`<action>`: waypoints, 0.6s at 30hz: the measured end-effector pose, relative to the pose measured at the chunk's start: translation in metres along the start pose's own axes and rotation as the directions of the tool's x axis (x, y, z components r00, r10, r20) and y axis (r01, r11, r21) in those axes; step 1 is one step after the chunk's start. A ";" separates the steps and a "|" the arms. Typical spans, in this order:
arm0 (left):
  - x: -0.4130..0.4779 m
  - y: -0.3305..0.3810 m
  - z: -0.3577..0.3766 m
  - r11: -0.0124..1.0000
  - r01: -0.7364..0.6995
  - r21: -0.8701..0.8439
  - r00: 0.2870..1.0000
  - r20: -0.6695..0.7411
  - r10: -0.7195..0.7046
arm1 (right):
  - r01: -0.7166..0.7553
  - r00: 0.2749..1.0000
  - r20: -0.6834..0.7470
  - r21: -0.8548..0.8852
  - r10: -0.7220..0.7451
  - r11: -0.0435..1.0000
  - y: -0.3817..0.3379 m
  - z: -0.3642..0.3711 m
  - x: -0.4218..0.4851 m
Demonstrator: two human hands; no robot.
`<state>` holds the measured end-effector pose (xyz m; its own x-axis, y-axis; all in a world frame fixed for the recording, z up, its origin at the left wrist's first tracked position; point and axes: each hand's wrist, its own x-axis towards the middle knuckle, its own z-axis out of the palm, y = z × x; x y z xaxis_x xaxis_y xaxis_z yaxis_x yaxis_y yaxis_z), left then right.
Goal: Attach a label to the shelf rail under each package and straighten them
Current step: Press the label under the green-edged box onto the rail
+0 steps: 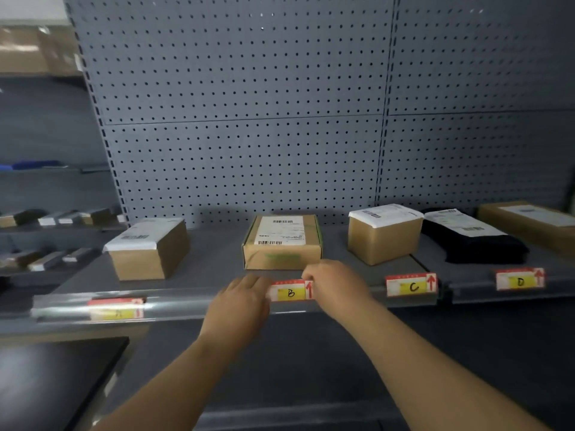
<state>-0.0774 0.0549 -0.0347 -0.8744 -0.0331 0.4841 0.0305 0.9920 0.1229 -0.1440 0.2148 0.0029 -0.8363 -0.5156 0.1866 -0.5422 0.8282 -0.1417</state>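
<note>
A red, white and yellow label marked B sits on the clear shelf rail under the middle cardboard package. My left hand pinches its left end and my right hand pinches its upper right corner. Label A sits in the rail under the left box, behind glare. Label C stands under the third box, and label D under the black bag package.
A grey pegboard wall backs the shelf. Another brown package lies at the far right. A dark flat surface juts out at lower left. Side shelves with small boxes stand to the left.
</note>
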 end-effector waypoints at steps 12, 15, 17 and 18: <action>0.001 -0.005 0.000 0.999 -0.034 -0.010 0.999 -0.031 0.034 | -0.049 0.997 -0.054 -0.010 0.048 0.999 -0.009 0.007 -0.005; 0.002 -0.005 0.000 0.999 -0.029 -0.016 0.999 -0.038 0.028 | -0.049 0.996 -0.075 0.004 0.049 0.999 -0.007 0.008 -0.007; 0.003 -0.004 0.000 1.000 -0.025 -0.014 0.999 -0.026 0.025 | -0.053 0.996 -0.077 0.007 0.053 0.999 -0.007 0.008 -0.008; 0.003 -0.004 0.000 1.000 -0.024 -0.017 1.000 -0.020 0.024 | -0.053 0.996 -0.078 0.003 0.053 0.999 -0.007 0.007 -0.009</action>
<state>-0.0797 0.0505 -0.0337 -0.8637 -0.0120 0.5039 0.0597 0.9902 0.1259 -0.1336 0.2118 -0.0049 -0.8551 -0.4522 0.2537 -0.4973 0.8537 -0.1546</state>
